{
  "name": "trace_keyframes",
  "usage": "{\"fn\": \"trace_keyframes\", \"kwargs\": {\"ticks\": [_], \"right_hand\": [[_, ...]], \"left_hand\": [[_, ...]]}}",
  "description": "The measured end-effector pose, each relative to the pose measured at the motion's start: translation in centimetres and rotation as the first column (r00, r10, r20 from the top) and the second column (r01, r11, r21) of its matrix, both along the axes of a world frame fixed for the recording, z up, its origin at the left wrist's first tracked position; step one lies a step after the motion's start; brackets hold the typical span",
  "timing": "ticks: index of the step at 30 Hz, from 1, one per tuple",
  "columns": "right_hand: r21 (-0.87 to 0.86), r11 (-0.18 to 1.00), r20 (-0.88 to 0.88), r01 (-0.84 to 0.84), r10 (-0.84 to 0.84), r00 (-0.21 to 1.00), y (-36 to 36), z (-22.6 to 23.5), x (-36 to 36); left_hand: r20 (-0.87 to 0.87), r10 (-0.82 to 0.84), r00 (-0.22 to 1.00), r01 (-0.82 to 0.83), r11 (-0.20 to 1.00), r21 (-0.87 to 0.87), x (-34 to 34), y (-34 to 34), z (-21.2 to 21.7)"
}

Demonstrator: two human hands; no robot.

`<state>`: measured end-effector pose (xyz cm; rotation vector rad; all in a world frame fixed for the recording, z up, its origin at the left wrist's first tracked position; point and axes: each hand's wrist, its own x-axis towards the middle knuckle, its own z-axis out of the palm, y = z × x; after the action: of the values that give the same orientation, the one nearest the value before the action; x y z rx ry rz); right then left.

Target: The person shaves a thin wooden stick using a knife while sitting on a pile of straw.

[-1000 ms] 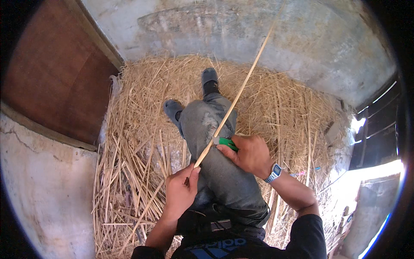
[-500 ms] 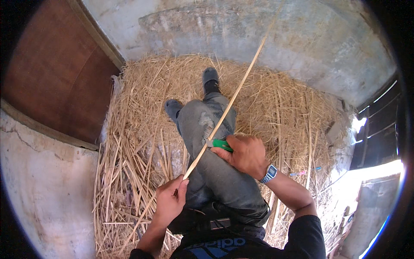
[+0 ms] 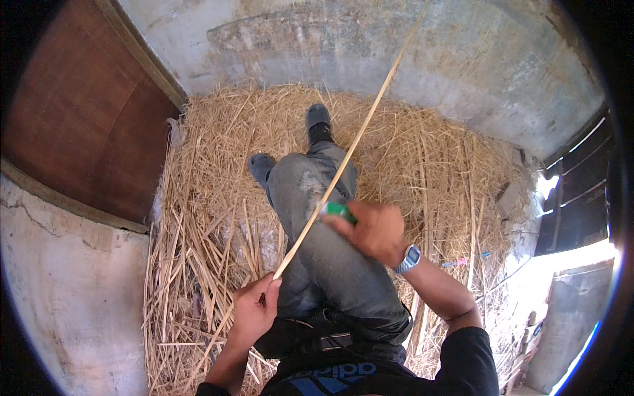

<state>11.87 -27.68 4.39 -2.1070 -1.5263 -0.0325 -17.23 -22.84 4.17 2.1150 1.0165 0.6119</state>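
Observation:
My left hand (image 3: 253, 309) is closed on the lower end of a long, thin, pale strip (image 3: 360, 135), bamboo by its look. The strip slants up across my thigh, its far end reaching past the top of the picture. In my right hand (image 3: 376, 232) is a green-handled knife (image 3: 339, 211), gripped between thumb and fingers. Its short blade lies against or right beside the strip, above my knee; motion blur hides the exact contact. My right wrist carries a silver watch.
Straw and shavings (image 3: 389, 152) cover the floor around my legs, with longer split strips (image 3: 198, 257) heaped at the left. A stained wall (image 3: 317, 49) rises ahead. A brown panel (image 3: 92, 112) stands at the left, dark slats (image 3: 581, 191) at the right.
My right hand and the knife have moved slightly up along the strip, blurring. The left hand, still gripping the strip, has shifted a little left and down.

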Motion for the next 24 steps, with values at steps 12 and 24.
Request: {"fn": "trace_keyframes", "kwargs": {"ticks": [12, 24], "right_hand": [[0.148, 0.971, -0.382, 0.187, -0.118, 0.917, 1.1, 2.1, 6.6], [0.054, 0.990, -0.077, -0.128, 0.132, 0.988, 0.6, 0.9, 2.0]], "left_hand": [[-0.037, 0.063, 0.997, -0.066, 0.994, -0.082, -4.5, -1.6, -1.5], [0.032, 0.041, 0.999, -0.040, 0.999, -0.018, 1.4, -0.2, -1.2]]}}
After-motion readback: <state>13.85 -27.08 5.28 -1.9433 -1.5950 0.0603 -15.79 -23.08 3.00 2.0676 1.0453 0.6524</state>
